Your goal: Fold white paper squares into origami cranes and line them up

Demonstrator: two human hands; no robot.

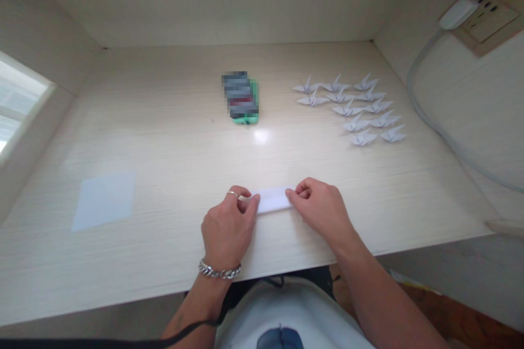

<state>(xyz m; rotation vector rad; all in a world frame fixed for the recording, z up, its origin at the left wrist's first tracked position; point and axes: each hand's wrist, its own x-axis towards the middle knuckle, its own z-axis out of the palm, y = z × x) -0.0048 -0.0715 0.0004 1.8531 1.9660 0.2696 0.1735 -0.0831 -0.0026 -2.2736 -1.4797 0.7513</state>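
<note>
Between my two hands, near the front of the desk, is a small folded strip of white paper (pixel 272 200). Its left end is pinched by my left hand (pixel 230 223), thumb on top, with a ring on one finger and a chain bracelet at the wrist. My right hand (pixel 321 204) pinches the right end between thumb and curled fingers. The fingertips beneath the paper are partly hidden. Farther back to the right, several folded white paper cranes (pixel 347 110) stand in rows.
Flat on the left of the desk (pixel 172 158) lies a white paper sheet (pixel 105 200). A phone-like object (pixel 245 119) with a green edge, mostly pixelated, lies at the back middle. On the right wall, a grey cable (pixel 426 114) hangs from a plug (pixel 458 13) in a socket.
</note>
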